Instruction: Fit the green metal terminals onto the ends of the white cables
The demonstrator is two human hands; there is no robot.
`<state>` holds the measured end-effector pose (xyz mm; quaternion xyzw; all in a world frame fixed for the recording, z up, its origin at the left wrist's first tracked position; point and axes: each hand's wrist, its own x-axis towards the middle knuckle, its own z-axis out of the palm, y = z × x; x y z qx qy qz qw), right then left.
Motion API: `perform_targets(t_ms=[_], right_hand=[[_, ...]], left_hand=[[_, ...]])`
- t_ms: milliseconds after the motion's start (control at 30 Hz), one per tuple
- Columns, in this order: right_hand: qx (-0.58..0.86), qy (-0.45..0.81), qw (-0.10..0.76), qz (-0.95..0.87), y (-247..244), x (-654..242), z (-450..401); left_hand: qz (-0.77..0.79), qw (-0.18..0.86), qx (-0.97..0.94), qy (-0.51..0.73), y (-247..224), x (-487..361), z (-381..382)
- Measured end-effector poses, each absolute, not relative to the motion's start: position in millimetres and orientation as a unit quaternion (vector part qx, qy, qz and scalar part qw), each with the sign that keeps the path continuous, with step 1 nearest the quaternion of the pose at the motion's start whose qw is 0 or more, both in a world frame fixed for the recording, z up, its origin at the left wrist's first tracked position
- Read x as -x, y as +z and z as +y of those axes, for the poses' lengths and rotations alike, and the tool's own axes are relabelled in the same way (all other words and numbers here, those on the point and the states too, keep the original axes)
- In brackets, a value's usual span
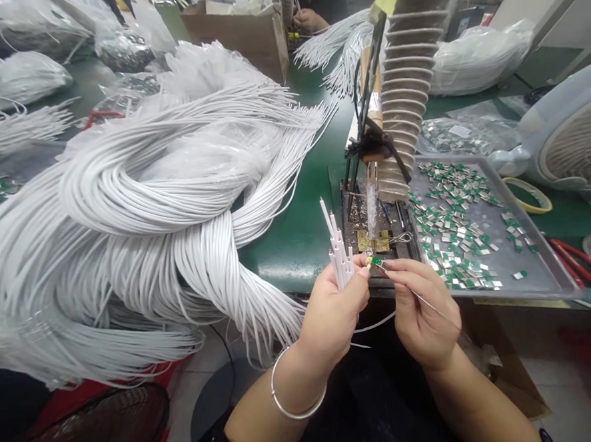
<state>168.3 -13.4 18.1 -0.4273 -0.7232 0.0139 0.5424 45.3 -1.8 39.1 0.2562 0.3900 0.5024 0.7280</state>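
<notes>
My left hand [331, 312] grips a bundle of white cables [340, 251] upright, their cut ends pointing away from me. A thin silver bangle [296, 394] circles that wrist. My right hand [421, 307] pinches a tiny green circuit board [375, 262] right against the cable ends, along with a thin wire-like tool [431, 309]. Just beyond my hands lies a metal soldering fixture [371, 240] with a yellow pad. A huge heap of white cables [127, 258] spreads to the left of my hands.
A metal tray [543, 259] of several small green-and-silver boards lies to the right. A ribbed extraction hose [407, 87] rises behind the fixture. Red-handled scissors [578, 264] and a fan [578, 143] sit further right. A co-worker's hand [308, 20] shows beyond a cardboard box [239, 38].
</notes>
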Motion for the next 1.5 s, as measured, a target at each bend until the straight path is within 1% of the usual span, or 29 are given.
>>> perform_targets(t_ms=[1133,1500], right_hand=[[0.436,-0.021,0.53,-0.727,25.4,-164.9,-7.5],[0.439,-0.013,0.531,-0.725,25.2,-165.0,-9.7]], left_hand=[[0.409,0.714,-0.258,0.506,50.5,-46.3,0.6],[0.397,0.723,-0.253,0.506,44.4,-45.7,-1.2]])
